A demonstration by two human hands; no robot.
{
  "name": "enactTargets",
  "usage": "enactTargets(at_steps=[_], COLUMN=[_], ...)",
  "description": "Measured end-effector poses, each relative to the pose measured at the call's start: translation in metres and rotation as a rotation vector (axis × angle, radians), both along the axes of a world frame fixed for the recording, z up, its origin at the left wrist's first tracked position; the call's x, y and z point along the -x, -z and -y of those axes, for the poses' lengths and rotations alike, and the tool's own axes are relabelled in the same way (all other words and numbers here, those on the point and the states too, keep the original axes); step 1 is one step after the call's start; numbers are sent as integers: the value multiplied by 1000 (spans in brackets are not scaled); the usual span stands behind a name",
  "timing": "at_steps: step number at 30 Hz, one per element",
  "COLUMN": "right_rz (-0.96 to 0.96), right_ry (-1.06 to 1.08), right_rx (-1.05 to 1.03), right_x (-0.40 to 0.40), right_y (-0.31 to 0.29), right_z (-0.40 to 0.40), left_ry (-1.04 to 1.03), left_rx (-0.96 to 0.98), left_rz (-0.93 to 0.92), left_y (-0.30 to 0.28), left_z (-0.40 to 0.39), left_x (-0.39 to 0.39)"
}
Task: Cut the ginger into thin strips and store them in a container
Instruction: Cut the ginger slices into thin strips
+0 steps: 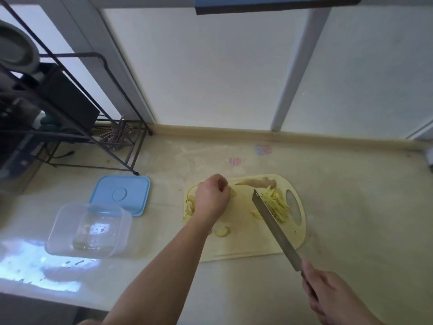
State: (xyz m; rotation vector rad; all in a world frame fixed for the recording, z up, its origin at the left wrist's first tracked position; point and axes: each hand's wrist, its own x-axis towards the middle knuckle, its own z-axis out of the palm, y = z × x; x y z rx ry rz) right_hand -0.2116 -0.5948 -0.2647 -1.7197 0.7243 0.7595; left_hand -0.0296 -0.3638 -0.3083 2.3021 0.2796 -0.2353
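Right hand (pixel 332 294) gripping cleaver (pixel 274 226), pale yellow ginger strips (pixel 276 204) heaped

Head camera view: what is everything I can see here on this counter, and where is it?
cutting board: one, pale yellow, on the counter
ginger strips: one pile, yellow, right part of the board
ginger slices: several, yellow, board's left and near side
ginger root: one, tan, far edge of the board
container: one, clear, left of the board
lid: one, blue, behind the container
rack: one, dark metal, far left
knife: one, steel, blade over the board
left hand: over the board, fingers curled
right hand: grips the knife handle
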Motion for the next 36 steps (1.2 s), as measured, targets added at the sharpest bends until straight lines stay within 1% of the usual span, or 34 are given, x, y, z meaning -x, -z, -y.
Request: enactTargets(at_steps=[2,3,5,6,8,9,10,13,15,16,18,20,23,25,27,29,30,31,32,33,35,36], right_rz=[-9,-12,-8,-5,-3,-6,-12,-23,-16,-14,-17,-28,-33,-20,-11,0,5,7,8,5,-1,-3], right_ry=[-25,-36,-66,-85,-105,-100,-92,-106,-122,-127,-144,-147,-154,-166,-168,-168,-167,-164,-160,-156,-148,-147], right_rx=[-12,-12,-11,-13,-17,-19,-23,-30,-24,-15,-9,-11,-6,-1,0,-1,-5,-9,-9,-10,-11,-8], right_x=[-2,-3,-4,-5,-6,-7,-7,-10,-12,-12,-13,-13,-11,-10,-10,-10,-10,-10,-9,-9,-8,-7], right_y=[-3,-3,-3,-2,-1,0,1,3,3,3,3,2,2,2,1,0,0,0,0,0,0,-1], right_z=[1,2,3,4,5,6,7,7,8,8,7,7,7,7,4,3,2,3,3,3,4,4], left_ry=[-15,37,222,283,337,352,383,524,525,490,430,418,428,513,635,682,662,608,518,422,239,165], left_rx=[-51,-95,-186,-190,-125,-129,-178,-385,-467,-492,-531,-565,-562,-616,-679,-701,-690,-631,-515,-354,-56,58], left_rz=[-26,-57,-106,-96,-68,-45,-13,222,357,386,431,478,471,458,494,520,528,528,502,424,109,-49], left_y=[-9,-12,-17,-15,-8,-2,5,19,27,27,28,32,32,29,31,30,29,25,19,11,-4,-7], left_z=[-16,-22,-23,-17,-2,4,8,5,-5,-12,-30,-48,-69,-77,-83,-87,-88,-84,-78,-69,-44,-31], left_x=[5,9,25,36,56,65,74,88,92,92,92,90,79,68,57,52,52,53,57,62,73,79])
